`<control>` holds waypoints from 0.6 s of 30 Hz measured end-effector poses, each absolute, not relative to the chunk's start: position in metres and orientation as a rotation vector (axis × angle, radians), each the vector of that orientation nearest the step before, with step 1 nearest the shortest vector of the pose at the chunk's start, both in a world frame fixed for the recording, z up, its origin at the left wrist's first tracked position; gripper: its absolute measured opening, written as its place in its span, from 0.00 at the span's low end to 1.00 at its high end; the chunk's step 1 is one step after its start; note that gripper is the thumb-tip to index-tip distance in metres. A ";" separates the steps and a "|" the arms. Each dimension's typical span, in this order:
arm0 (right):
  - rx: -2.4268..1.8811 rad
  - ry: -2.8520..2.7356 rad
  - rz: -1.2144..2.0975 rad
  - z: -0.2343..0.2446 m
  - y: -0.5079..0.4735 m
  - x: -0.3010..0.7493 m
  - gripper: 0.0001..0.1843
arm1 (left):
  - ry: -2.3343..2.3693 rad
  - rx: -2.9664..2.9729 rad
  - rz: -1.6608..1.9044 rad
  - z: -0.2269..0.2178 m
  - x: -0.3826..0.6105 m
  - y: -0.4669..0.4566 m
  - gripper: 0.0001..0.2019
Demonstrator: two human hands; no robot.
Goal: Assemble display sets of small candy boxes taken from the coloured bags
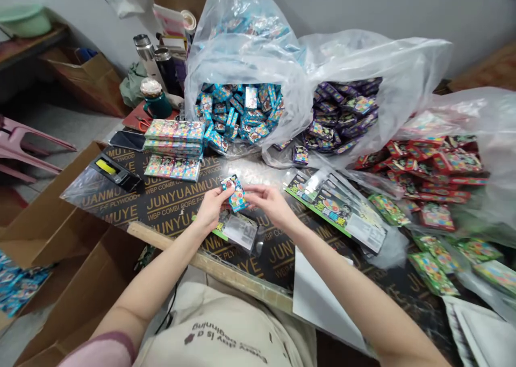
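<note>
Between my two hands, just above the table, is a small blue candy box point(237, 199) with colourful print. My left hand point(210, 207) pinches its left side, thumb on the front. The fingers of my right hand point(271, 203) close on its right edge. Under my hands lies a clear plastic sleeve with a green and black printed card point(241, 230); my left hand hides part of it. Right of my right hand, several similar sleeves with printed cards point(334, 208) overlap in a fanned pile.
Clear bags hold blue boxes point(231, 112), purple boxes point(342, 114) and red boxes point(435, 168). Green packets point(433, 273) lie at right. Stacked box rows point(174, 136) and a tape dispenser point(116, 172) sit left. A wooden strip point(242, 278) edges the table; cartons point(80, 238) stand below.
</note>
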State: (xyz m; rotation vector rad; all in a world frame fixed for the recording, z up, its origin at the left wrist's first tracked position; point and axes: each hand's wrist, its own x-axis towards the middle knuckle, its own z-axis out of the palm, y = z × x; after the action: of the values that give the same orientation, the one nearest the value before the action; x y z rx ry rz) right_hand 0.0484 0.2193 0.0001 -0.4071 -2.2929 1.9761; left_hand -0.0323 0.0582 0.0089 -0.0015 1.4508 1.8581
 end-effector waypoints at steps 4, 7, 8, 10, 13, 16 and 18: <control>-0.213 -2.457 1.458 0.019 0.213 0.107 0.47 | 1.379 0.029 1.700 0.008 -0.007 0.072 0.21; -0.016 -2.621 1.105 0.028 0.216 0.131 0.46 | 1.398 0.230 1.545 0.007 0.010 0.072 0.20; -0.013 -2.638 1.023 0.028 0.218 0.138 0.43 | 1.443 0.353 1.493 0.008 0.013 0.069 0.21; -0.097 -2.616 0.885 0.026 0.222 0.152 0.39 | 1.631 0.718 1.373 0.009 0.012 0.061 0.25; -0.269 -2.562 0.729 0.015 0.228 0.174 0.37 | 1.917 1.431 0.968 0.005 0.003 0.045 0.43; -0.338 -2.578 0.627 0.000 0.228 0.189 0.39 | 1.978 1.814 0.491 -0.006 -0.004 0.035 0.54; -0.356 -2.592 0.556 -0.007 0.222 0.195 0.40 | 2.024 1.853 0.383 -0.012 -0.004 0.034 0.54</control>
State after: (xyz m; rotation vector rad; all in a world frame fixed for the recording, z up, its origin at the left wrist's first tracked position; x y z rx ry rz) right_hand 0.1946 0.2218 -0.0075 -0.3561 -2.5919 0.5556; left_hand -0.0035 0.0340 -0.0123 1.8535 2.0240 0.3829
